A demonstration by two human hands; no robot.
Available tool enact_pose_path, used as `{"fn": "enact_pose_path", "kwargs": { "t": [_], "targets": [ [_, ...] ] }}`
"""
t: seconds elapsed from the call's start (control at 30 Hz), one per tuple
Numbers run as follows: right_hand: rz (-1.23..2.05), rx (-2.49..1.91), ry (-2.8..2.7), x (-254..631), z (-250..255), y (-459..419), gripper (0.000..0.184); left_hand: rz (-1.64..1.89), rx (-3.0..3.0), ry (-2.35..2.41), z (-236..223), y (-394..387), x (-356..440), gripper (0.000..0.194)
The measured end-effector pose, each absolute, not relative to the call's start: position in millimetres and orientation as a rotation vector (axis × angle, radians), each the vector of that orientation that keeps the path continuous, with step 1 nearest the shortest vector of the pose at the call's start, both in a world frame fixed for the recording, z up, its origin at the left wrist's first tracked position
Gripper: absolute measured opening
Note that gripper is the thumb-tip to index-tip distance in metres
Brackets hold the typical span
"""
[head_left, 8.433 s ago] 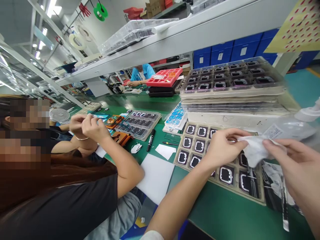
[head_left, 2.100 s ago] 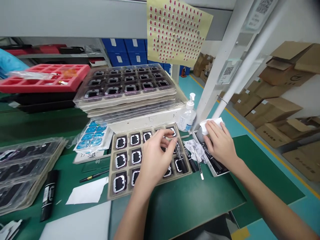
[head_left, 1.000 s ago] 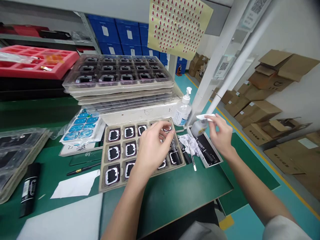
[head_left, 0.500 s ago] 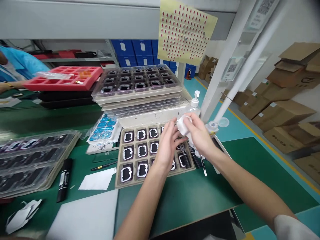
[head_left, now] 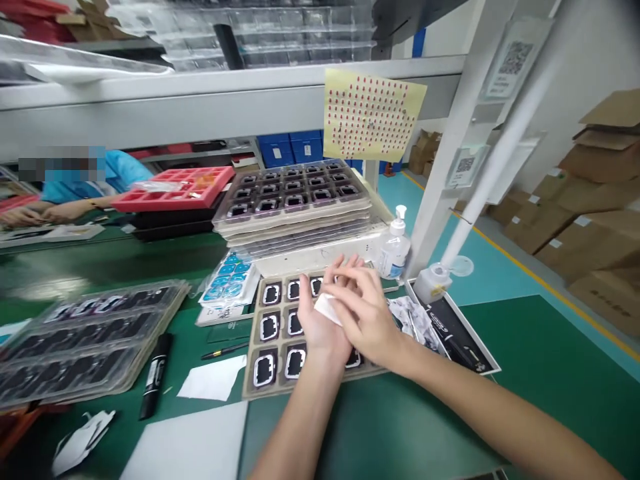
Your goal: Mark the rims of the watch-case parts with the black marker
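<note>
My left hand lies palm up over a beige tray of black framed parts, its fingers stretched out. My right hand crosses over it and presses a folded white wipe onto the left palm. Both hands hover above the right half of the tray. A small white bottle stands just right of them on a flat black-and-white box.
A stack of part trays and a pump bottle stand behind. Clear trays, a black marker, a pen, paper sheets and blue sticker sheets lie left. A co-worker in blue sits by a red tray. Cardboard boxes fill the right.
My right hand left the small bottle, brought the wipe over and now presses it on my left palm. My left hand turned palm up. The camera tilted up.
</note>
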State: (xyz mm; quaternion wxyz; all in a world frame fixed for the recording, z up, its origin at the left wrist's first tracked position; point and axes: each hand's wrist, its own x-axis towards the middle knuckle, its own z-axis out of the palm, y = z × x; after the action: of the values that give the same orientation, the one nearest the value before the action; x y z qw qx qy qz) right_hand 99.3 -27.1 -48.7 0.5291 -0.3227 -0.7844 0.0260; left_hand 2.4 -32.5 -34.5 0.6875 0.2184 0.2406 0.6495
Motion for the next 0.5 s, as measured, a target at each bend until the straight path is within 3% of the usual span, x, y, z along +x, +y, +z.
{"fn": "enact_pose_path", "kwargs": {
  "t": [0.1,0.3,0.4,0.5],
  "targets": [
    [-0.047,-0.906,-1.817,109.8,-42.0,-18.0,0.023,1.365,0.533,0.505,-25.7,-39.8,7.8,0.086],
    [-0.166,-0.814,-1.882,117.9,-31.2,-17.4,0.018,1.337,0.474,0.331,-21.6,-41.8,9.3,0.081],
    [-0.402,-0.768,-1.884,117.8,-29.0,-26.6,0.027,1.354,0.457,0.305,-22.7,-41.2,9.3,0.082],
    [-0.265,-0.702,-1.988,116.8,-31.1,-36.9,0.048,1.368,0.467,0.311,-22.9,-40.0,6.0,0.084]
  ]
}}
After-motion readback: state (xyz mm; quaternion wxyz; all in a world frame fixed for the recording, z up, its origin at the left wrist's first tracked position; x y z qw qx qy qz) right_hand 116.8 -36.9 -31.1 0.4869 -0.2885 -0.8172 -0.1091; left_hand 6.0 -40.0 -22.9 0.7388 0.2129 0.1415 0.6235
